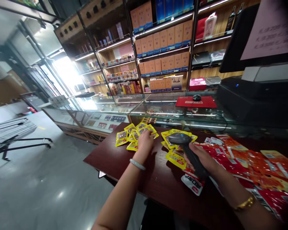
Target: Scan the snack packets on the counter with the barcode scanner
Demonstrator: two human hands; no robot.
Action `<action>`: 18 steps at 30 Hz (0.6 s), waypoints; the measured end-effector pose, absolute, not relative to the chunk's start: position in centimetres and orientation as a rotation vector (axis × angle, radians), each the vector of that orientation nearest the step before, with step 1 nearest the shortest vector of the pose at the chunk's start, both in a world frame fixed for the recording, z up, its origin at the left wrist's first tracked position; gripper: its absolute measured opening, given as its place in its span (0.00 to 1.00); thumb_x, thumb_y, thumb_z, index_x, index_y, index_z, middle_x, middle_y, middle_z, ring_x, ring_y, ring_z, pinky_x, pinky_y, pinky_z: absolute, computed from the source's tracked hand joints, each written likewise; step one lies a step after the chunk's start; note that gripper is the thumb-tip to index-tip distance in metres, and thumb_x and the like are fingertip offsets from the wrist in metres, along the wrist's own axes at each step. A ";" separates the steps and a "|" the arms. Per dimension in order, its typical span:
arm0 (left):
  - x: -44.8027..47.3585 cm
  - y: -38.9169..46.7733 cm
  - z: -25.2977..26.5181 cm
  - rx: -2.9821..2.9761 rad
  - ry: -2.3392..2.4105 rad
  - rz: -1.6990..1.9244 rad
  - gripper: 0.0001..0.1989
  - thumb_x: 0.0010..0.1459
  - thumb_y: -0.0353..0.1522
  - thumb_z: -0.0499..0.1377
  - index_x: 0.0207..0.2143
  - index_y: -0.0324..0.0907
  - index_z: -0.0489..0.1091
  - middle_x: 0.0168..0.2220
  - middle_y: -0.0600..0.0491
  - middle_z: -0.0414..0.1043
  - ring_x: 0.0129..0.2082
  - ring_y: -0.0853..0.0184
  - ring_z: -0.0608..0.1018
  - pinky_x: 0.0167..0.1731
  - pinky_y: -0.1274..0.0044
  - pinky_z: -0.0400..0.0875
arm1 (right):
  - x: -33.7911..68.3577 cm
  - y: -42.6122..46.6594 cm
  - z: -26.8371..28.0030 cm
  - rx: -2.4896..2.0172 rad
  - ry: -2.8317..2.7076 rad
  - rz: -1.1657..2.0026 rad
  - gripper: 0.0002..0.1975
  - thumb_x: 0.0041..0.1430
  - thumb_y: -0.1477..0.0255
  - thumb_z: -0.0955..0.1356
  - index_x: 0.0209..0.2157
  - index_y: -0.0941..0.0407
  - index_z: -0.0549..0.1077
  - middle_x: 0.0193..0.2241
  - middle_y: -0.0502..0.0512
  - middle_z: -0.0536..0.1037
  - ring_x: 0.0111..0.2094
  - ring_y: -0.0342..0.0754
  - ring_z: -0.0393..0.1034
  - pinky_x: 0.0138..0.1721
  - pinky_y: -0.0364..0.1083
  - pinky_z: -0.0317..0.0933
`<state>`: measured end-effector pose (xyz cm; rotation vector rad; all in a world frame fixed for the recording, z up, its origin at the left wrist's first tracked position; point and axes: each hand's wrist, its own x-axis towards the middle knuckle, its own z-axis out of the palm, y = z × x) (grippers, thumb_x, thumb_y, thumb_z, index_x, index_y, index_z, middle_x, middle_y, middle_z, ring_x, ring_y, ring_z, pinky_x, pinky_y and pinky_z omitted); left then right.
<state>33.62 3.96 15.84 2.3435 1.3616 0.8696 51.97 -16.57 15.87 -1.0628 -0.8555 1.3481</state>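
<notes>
L hand (146, 140) is on the left yellow pile (121, 138), fingers curled down at its right side; can't tell from here if it's pinching a pkt; pale bangle (137, 164) on that wrist; R hand (203, 158) wrapped round the scanner (180, 139) grip, scanner head over the right yellow pile (176, 159), nose pointing L toward the other hand; gold bracelet (246, 203) on R wrist; both piles on a dk red-brown table (120, 163), gap btwn them; white-ended pkt (191, 184) near table edge, just below R hand; red/orange pkts (237, 161) spread over the R end, overlapping; glass case (132, 110) behind table, red mat (182, 101) + mouse (196, 97) on top; monitor (237, 38) upper R; shelves at back w/ rows of orange/blue boxes (164, 41); cart (12, 132) on grey floor, far L, well apart from table.
</notes>
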 end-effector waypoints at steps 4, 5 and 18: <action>30.5 9.3 16.9 2.555 1.682 0.550 0.17 0.59 0.37 0.57 0.48 0.39 0.73 0.50 0.39 0.73 0.53 0.54 0.71 0.53 0.68 0.61 | 50.2 -14.9 16.0 -1.109 -0.855 1.366 0.29 0.55 0.45 0.67 0.41 0.58 0.71 0.14 0.48 0.73 0.11 0.42 0.64 0.13 0.40 0.58; 30.3 10.5 17.0 2.567 1.721 0.457 0.17 0.59 0.37 0.57 0.48 0.38 0.73 0.50 0.37 0.73 0.53 0.53 0.71 0.53 0.67 0.60 | 49.8 -14.4 16.1 -1.103 -0.871 1.365 0.29 0.55 0.45 0.66 0.41 0.58 0.71 0.14 0.47 0.73 0.11 0.42 0.64 0.14 0.40 0.59; 30.2 15.2 17.9 2.246 1.555 0.627 0.12 0.52 0.41 0.61 0.31 0.42 0.76 0.32 0.49 0.78 0.32 0.63 0.76 0.31 0.76 0.63 | 44.7 -5.1 18.0 -1.173 -0.912 1.307 0.28 0.55 0.43 0.64 0.34 0.56 0.68 0.11 0.45 0.70 0.09 0.42 0.64 0.11 0.39 0.57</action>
